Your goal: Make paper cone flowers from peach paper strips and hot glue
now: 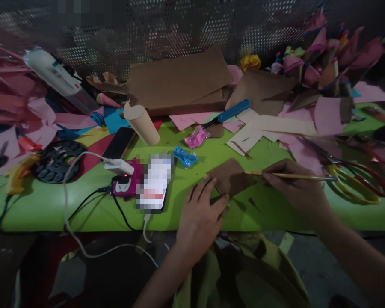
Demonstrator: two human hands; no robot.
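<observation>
A small piece of brown paper [232,176] lies on the green tabletop. My left hand [200,209] rests at its left and lower edge with the fingers spread and lying flat. My right hand [295,188] grips a thin tan pencil [295,176], held almost level. The pencil's left end is at the right edge of the brown paper. I cannot tell whether the tip touches it. A small dark scrap [253,202] lies just below the paper. Beside my right hand are scissors [356,177] with yellow and red handles.
Left of my hands, a lit phone [155,182] charges from a magenta power adapter [126,184] with trailing cables. A cardboard tube [143,124], a blue-handled cutter [232,111], a cardboard box [179,81], a yellow glue gun [22,171] and paper flowers [317,64] crowd the back and sides.
</observation>
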